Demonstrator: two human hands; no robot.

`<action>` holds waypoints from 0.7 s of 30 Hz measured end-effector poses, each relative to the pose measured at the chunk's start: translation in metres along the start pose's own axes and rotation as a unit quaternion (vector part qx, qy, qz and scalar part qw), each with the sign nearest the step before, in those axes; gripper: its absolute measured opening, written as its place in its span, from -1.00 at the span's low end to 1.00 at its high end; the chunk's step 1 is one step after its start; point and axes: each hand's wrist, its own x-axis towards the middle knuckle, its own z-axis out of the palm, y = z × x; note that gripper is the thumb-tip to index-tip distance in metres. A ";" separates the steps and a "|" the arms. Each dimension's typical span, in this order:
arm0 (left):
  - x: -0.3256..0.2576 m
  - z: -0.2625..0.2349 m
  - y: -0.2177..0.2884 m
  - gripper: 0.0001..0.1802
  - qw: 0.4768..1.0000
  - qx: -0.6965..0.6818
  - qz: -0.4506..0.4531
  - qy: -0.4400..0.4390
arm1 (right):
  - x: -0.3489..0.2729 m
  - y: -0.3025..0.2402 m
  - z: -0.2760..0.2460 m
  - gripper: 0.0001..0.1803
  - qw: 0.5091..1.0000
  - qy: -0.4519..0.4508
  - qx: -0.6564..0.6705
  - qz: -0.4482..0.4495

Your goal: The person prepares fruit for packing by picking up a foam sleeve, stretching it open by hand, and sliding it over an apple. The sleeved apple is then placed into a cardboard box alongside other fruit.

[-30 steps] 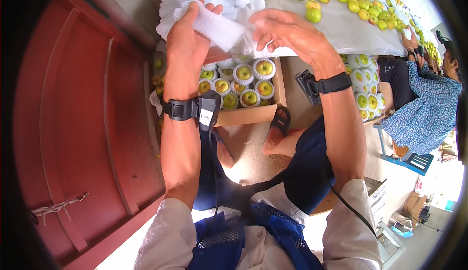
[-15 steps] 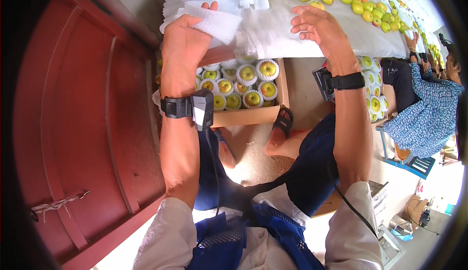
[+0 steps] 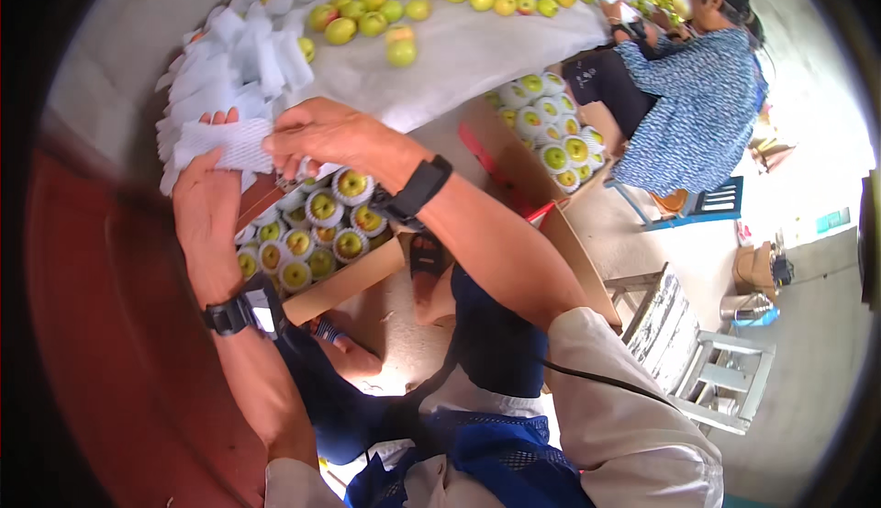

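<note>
A white foam net sleeve (image 3: 240, 145) lies across the fingers of my left hand (image 3: 207, 198), its thumb pressed on the near side. From the right, my right hand (image 3: 335, 137) reaches the sleeve's open end, with its bent fingertips closed at that edge. Both hands are above a cardboard box (image 3: 344, 280) of apples in foam nets (image 3: 322, 205). A pile of white foam sleeves (image 3: 216, 72) lies on the table just beyond my left hand. Loose yellow-green apples (image 3: 373, 23) lie farther back on the white-covered table (image 3: 440, 77).
A co-worker in a blue patterned top (image 3: 684, 109) sits at the right on a blue chair (image 3: 702, 207). Another box of netted apples (image 3: 555, 136) stands between us. A red door (image 3: 101, 324) is at my left, and a worn wooden stool (image 3: 656, 329) is at the lower right.
The view has swung to the right. My right hand, apart and empty before, has come across to the end of the foam sleeve in my left hand.
</note>
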 end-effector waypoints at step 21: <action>-0.006 0.043 -0.031 -0.40 0.987 0.150 0.018 -0.049 | -0.010 -0.003 -0.001 -0.79 0.951 0.048 0.302 -0.034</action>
